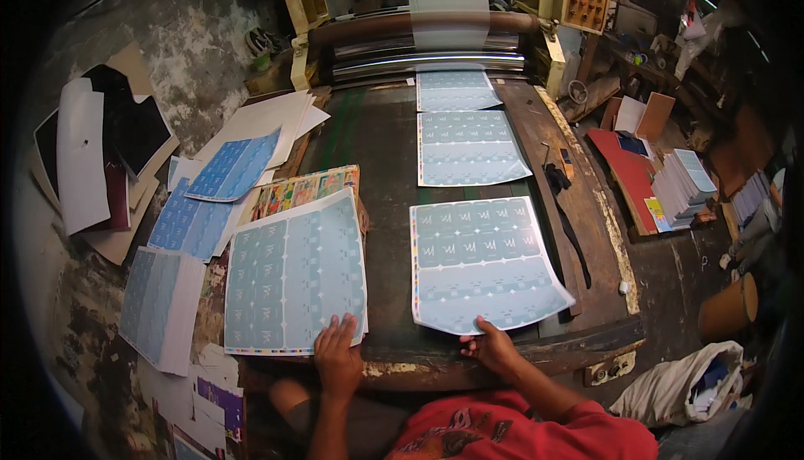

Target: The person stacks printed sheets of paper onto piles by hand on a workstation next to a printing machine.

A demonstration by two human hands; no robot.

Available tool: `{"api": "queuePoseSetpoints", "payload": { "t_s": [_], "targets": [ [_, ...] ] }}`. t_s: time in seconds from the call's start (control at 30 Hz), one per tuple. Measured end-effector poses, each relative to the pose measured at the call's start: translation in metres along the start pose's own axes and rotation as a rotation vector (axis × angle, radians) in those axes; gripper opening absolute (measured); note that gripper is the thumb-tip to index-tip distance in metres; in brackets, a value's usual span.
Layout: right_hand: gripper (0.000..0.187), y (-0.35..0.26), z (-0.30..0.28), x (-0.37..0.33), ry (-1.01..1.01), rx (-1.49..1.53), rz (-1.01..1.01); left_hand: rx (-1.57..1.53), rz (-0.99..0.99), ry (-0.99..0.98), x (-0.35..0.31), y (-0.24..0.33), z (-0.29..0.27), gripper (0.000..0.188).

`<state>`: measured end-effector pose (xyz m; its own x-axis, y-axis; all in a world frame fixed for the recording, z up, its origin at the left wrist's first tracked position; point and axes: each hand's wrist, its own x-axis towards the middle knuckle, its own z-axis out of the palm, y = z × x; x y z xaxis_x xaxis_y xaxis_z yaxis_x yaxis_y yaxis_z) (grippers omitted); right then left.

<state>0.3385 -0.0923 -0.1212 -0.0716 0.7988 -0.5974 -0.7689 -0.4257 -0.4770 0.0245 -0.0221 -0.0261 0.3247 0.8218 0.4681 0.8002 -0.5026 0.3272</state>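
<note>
Between thumb and fingers, my right hand point(492, 349) grips the near edge of a printed sheet point(481, 263), pale blue-green with rows of repeated designs. That sheet lies over the near end of the machine's dark bed, its right corner curling up. On the left, my left hand point(338, 354) rests with outstretched fingers on the lower right corner of a similar printed sheet on a stack point(293, 276). Farther up the bed lie another printed sheet point(469, 146) and one more point(456, 92) close to the rollers.
Metal rollers point(427, 66) with clear film point(448, 8) span the far end. A thick paper stack point(163, 309) and bluer sheets point(234, 167) lie at left. A black strap point(565, 217) runs along the bed's right side. A white sack point(682, 385) stands at lower right.
</note>
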Motion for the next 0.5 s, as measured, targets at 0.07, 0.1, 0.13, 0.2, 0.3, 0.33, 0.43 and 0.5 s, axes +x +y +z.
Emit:
{"api": "queuePoseSetpoints", "payload": {
  "t_s": [0.07,0.1,0.13,0.2,0.3,0.33,0.43,0.5],
  "targets": [
    [0.042,-0.004,-0.002,0.008,0.075,0.023,-0.03,-0.076,-0.05,0.011,-0.004,-0.002,0.001,0.04],
    [0.044,-0.01,0.001,0.013,0.118,0.028,-0.045,-0.115,-0.074,0.016,-0.004,-0.001,0.0,0.038],
    [0.046,-0.017,0.003,0.019,0.16,0.032,-0.061,-0.197,-0.113,-0.007,-0.004,-0.001,-0.004,0.038],
    [0.049,-0.031,0.003,0.036,0.125,0.048,-0.066,-0.353,-0.196,-0.041,-0.001,-0.003,-0.022,0.036],
    [0.054,-0.043,-0.003,0.065,0.089,0.027,-0.108,-0.593,-0.239,-0.083,-0.002,-0.017,-0.028,0.039],
    [0.053,-0.047,0.002,0.071,0.106,0.02,-0.148,-0.602,-0.241,-0.112,-0.001,-0.021,-0.03,0.037],
    [0.05,-0.052,0.004,0.085,0.124,0.02,-0.181,-0.776,-0.432,-0.075,-0.006,-0.035,-0.027,0.036],
    [0.059,-0.05,0.013,0.083,0.133,0.013,-0.244,-1.07,-0.782,0.15,-0.011,-0.043,-0.012,0.036]
  ]
}}
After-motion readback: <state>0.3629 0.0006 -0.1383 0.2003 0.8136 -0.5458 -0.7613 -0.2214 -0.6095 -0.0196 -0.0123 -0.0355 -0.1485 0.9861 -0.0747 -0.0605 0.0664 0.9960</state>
